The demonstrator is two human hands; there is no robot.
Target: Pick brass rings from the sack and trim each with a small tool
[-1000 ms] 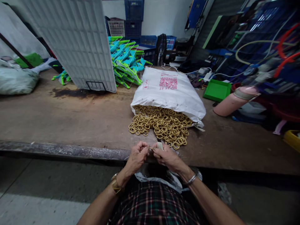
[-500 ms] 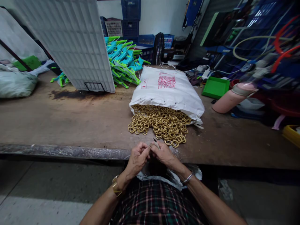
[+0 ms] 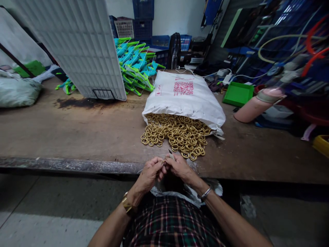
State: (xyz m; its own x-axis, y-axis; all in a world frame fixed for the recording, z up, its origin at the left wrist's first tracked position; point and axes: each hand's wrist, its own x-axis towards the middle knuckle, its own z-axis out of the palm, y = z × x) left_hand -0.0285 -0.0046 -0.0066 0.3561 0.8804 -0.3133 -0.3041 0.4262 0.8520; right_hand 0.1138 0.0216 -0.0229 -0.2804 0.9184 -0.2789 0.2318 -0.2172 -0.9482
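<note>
At the table's front edge my two hands meet, fingertips almost touching. My left hand is closed in a pinch, with a bit of a gold ring showing at its fingertips. My right hand is closed around a small knife; its dark pointed tip sticks up past the thumb, and the rest is mostly hidden by the fingers. Just beyond the hands lies a heap of gold rings, spilling from the open mouth of a white sack with red print.
A grey-white ribbed panel stands on the table at left, beside stacked turquoise and green plastic parts. To the right are a green tray and a pink bottle. Under my hands, a plastic bag lies near my lap.
My left fingers have loosened and spread a little below the pinch, and the gold ring shows more plainly. The view has shifted slightly; the knife stays in my right hand.
</note>
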